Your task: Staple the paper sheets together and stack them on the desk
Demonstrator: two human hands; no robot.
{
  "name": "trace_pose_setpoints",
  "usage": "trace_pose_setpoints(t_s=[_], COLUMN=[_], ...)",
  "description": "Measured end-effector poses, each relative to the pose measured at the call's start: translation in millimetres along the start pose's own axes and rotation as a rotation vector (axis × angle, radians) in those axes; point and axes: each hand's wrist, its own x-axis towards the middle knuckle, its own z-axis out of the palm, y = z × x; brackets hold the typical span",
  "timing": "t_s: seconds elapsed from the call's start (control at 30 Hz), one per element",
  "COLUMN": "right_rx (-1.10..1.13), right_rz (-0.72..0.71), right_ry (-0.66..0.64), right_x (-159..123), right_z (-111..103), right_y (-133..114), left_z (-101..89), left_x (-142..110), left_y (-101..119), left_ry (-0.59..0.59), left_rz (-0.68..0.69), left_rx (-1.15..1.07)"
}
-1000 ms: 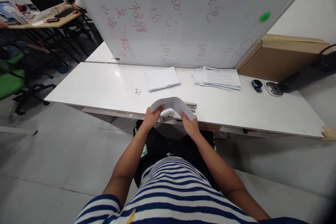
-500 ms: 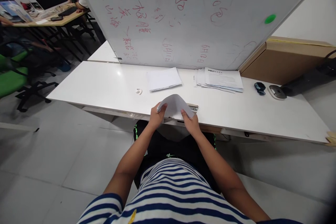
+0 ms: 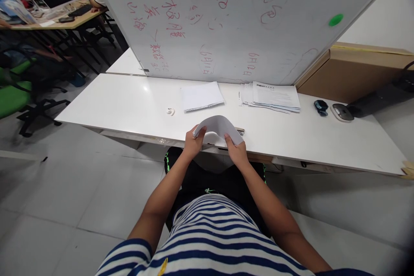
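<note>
Both my hands hold white paper (image 3: 217, 124), bent into an arch above the front edge of the desk. My left hand (image 3: 194, 143) grips its left end, thumb on the near face. On the right end, my right hand (image 3: 236, 150) pinches it the same way. Whether it is one sheet or several I cannot tell. Partly hidden behind the paper, a small metallic object (image 3: 240, 131), perhaps a stapler, lies on the desk. Beyond the paper rests a white paper stack (image 3: 203, 96), and to its right a pile of printed sheets (image 3: 276, 97).
The long white desk (image 3: 129, 108) runs across the view, with a whiteboard (image 3: 226, 30) at its back. A small white curled item (image 3: 170, 111) is on the left. At right are a dark watch-like object (image 3: 321, 107), a rounded case (image 3: 342, 112) and a cardboard box (image 3: 355, 71).
The paper's arch has widened, with a gap showing beneath it. My right hand has shifted slightly to the right, and the view has tilted a little.
</note>
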Motion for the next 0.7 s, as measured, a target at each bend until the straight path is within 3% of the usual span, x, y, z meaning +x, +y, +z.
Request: trace_pose_setpoints(t_s=[0.7], right_rx=[-0.009], right_rz=[-0.003], right_ry=[0.039], right_x=[-6.4], right_z=[1.4], right_y=[0.6], left_z=[2.0], left_x=[-1.7], left_y=[4.2], left_ry=[-0.016], left_rz=[-0.015], left_rx=[0.005])
